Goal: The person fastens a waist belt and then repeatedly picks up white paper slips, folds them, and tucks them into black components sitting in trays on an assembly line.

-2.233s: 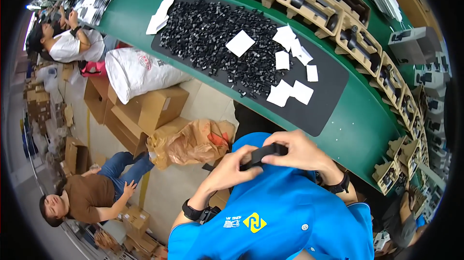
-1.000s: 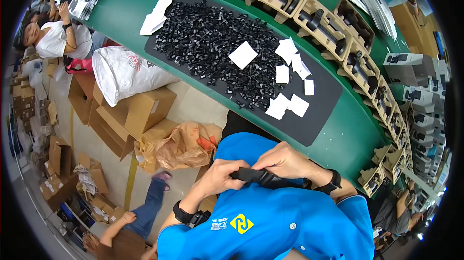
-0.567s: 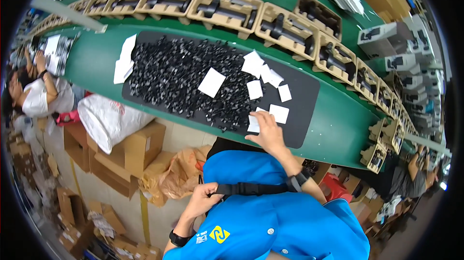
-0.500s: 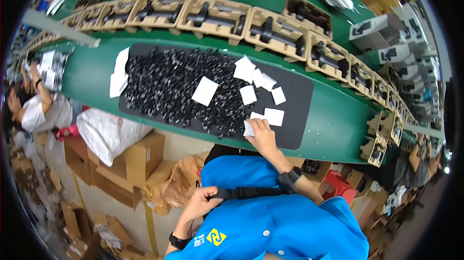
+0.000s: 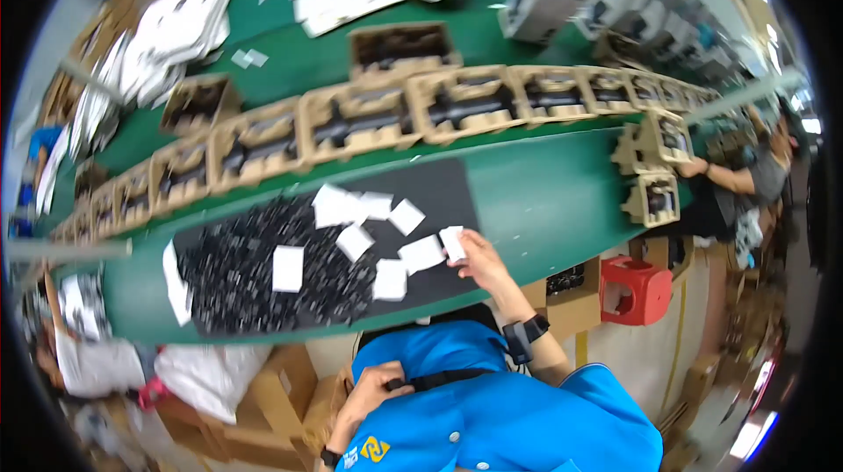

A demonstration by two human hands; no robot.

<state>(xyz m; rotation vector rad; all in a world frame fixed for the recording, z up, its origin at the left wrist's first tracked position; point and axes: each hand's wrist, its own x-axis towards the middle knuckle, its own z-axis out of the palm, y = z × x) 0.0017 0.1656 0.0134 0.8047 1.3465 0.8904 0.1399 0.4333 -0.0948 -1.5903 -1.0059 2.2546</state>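
Observation:
My right hand (image 5: 483, 263) pinches a small white card (image 5: 452, 244) above the right part of a dark grey mat (image 5: 452, 191). Close by on the mat lie several loose white cards (image 5: 421, 254). A wide spread of small black parts (image 5: 246, 274) covers the mat's left and middle, blurred by motion. One more white card (image 5: 287, 269) rests on top of them. Against my body, my left hand (image 5: 373, 391) is closed on a black strap (image 5: 448, 377) across my blue shirt; its fingertips are partly hidden.
Behind the mat, a row of brown moulded trays (image 5: 351, 125) with black devices crosses the green table (image 5: 544, 182). Stacked trays (image 5: 654, 195) stand at right, where a co-worker's hand (image 5: 694, 167) touches one. A red stool (image 5: 634, 290) and cardboard boxes (image 5: 281, 389) stand below.
My view has swung to the right, so the mat appears farther left. My right hand has lifted a white card from the mat's near edge. My left hand stays at the strap.

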